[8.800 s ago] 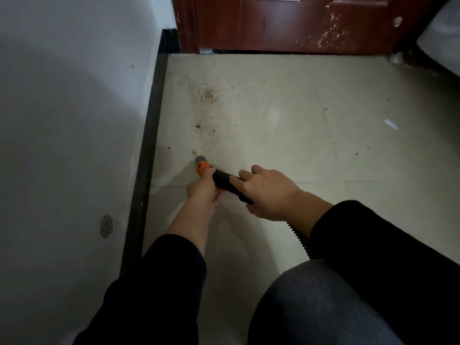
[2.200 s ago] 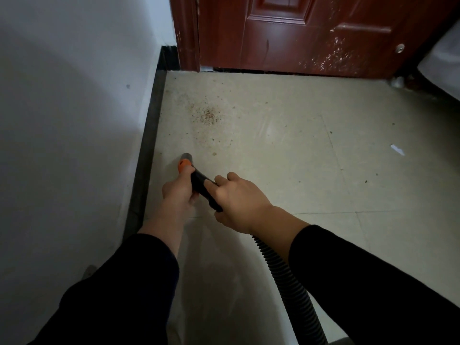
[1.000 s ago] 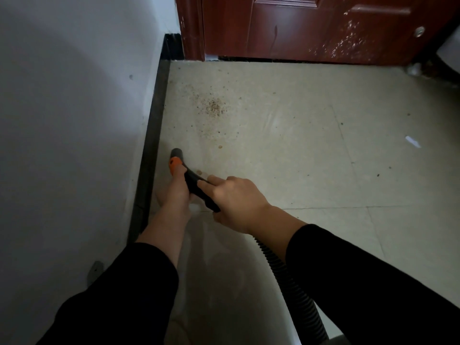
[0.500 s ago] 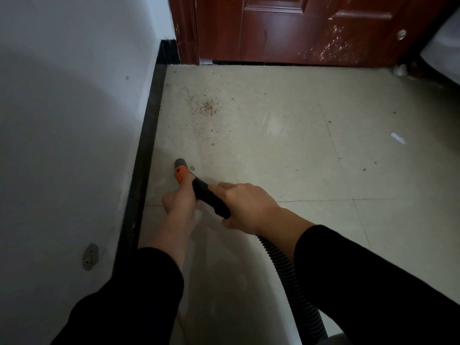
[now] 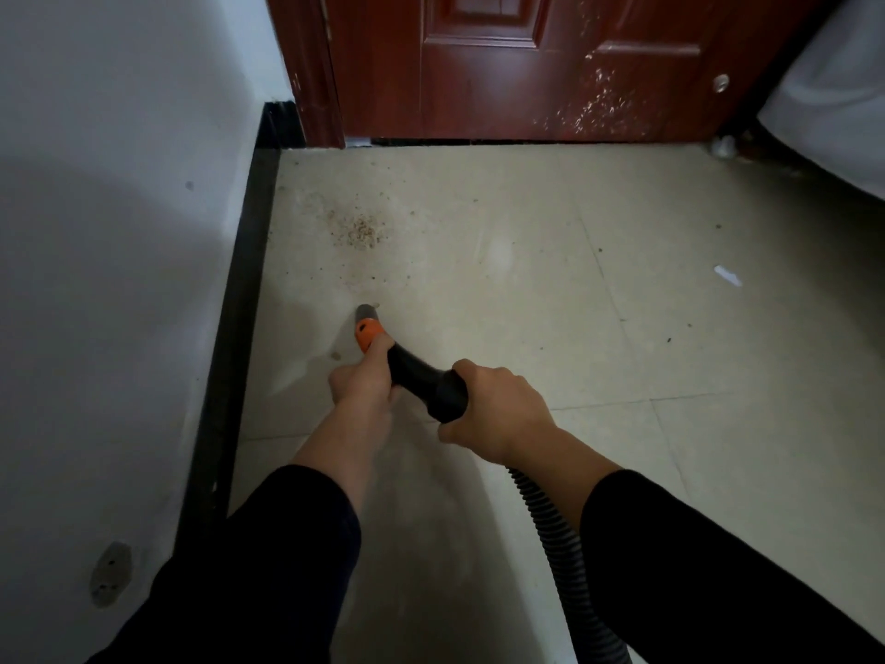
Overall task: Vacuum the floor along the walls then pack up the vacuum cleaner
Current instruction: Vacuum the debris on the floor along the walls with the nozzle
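The vacuum nozzle (image 5: 368, 323), grey-tipped with an orange collar, touches the beige tiled floor (image 5: 503, 280) a little right of the black skirting (image 5: 239, 337). My left hand (image 5: 361, 383) grips the nozzle just behind the orange collar. My right hand (image 5: 495, 414) grips the black handle tube (image 5: 426, 385) further back. A ribbed black hose (image 5: 560, 543) runs from that hand down toward the lower edge. A patch of brown crumbs (image 5: 359, 230) lies on the floor ahead of the nozzle. One crumb (image 5: 336, 356) lies left of the nozzle.
A white wall (image 5: 110, 280) fills the left side. A dark red door (image 5: 527, 64) shuts off the far end. White bedding (image 5: 833, 103) is at the upper right. A small white scrap (image 5: 727, 275) and scattered specks lie on the floor to the right.
The nozzle has swung right, away from the skirting, and forward toward the crumb patch. Both hands keep their grip on it.
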A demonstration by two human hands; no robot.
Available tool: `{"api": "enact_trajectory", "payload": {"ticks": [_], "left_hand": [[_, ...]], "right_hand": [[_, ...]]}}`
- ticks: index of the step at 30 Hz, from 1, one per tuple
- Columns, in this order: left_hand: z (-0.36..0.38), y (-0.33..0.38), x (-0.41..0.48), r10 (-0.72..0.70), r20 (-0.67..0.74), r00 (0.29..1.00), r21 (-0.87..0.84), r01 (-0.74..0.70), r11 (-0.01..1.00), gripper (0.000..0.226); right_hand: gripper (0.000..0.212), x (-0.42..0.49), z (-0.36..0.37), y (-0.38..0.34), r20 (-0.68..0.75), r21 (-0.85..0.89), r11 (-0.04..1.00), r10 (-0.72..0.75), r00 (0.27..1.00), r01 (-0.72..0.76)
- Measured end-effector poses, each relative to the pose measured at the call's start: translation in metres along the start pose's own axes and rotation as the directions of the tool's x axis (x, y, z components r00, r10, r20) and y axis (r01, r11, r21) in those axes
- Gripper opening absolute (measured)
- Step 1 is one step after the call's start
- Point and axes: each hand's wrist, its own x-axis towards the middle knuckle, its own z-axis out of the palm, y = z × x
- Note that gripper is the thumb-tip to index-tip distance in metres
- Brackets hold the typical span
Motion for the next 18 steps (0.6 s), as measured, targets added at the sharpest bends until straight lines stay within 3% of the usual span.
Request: {"api": "enact_trajectory", "payload": {"ticks": [3, 10, 18], "left_hand": [[0.011, 0.014, 0.009, -0.014, 0.077, 0.997, 0.083, 0.007, 0.997, 0.057], [0.022, 0.039, 0.007, -0.117, 0.289, 0.95, 0.259, 0.041, 0.965, 0.022], [0.049, 0.038, 0.0, -0.175, 0.348, 0.921, 0.226, 0.098, 0.969, 0.023]], "right_hand": [[0.039, 0.015, -0.006, 0.007, -0.017, 0.04, 0.999, 0.018, 1.0, -0.017], [0.036, 0.03, -0.038, 0.028, 0.039, 0.105, 0.994, 0.032, 0.999, -0.036], [0.033, 0.034, -0.066, 0.045, 0.075, 0.13, 0.982, 0.13, 0.989, -0.139]]}}
